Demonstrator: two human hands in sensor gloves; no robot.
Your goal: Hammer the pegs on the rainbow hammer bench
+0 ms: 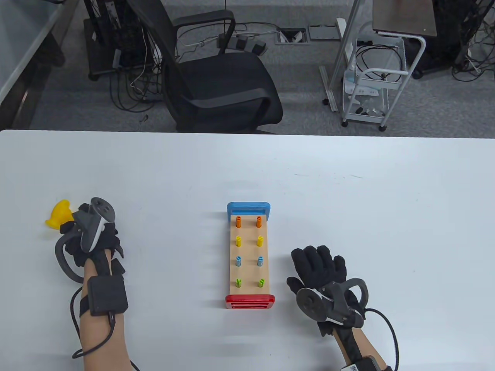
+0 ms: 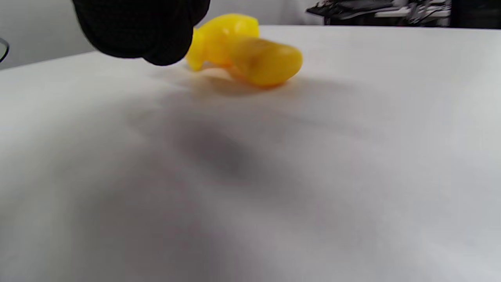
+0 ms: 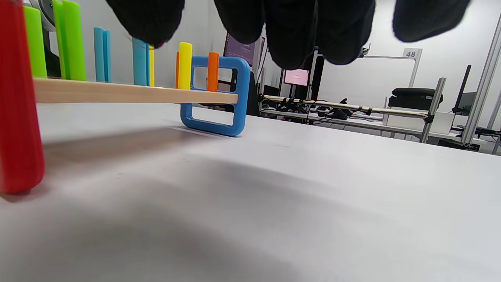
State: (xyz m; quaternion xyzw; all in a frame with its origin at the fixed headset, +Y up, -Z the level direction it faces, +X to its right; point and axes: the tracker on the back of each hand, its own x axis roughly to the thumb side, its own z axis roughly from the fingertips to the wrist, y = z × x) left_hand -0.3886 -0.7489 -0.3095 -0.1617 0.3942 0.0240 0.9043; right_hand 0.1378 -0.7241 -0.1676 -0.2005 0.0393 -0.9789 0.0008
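Left grip (image 1: 83, 235) over yellow hammer (image 1: 58, 217) (grasp unclear); right grip (image 1: 321, 270) flat, open; unheld peg toy (image 1: 249, 255) may slide when struck.

Black-gloved left hand (image 1: 91, 235), fingers curled, at the table's left side; black-gloved right hand (image 1: 323, 276) rests flat near the front edge, fingers (image 1: 315, 257) spread straight.

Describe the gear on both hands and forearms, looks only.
Both hands wear black knit gloves. The left hand carries a grey controller-shaped tracker with a dark ring loop; a black square box is strapped to the forearm, with a black cable looping off it. The right hand has a matching grey tracker, a black cable and a black band at the wrist with a small white label.
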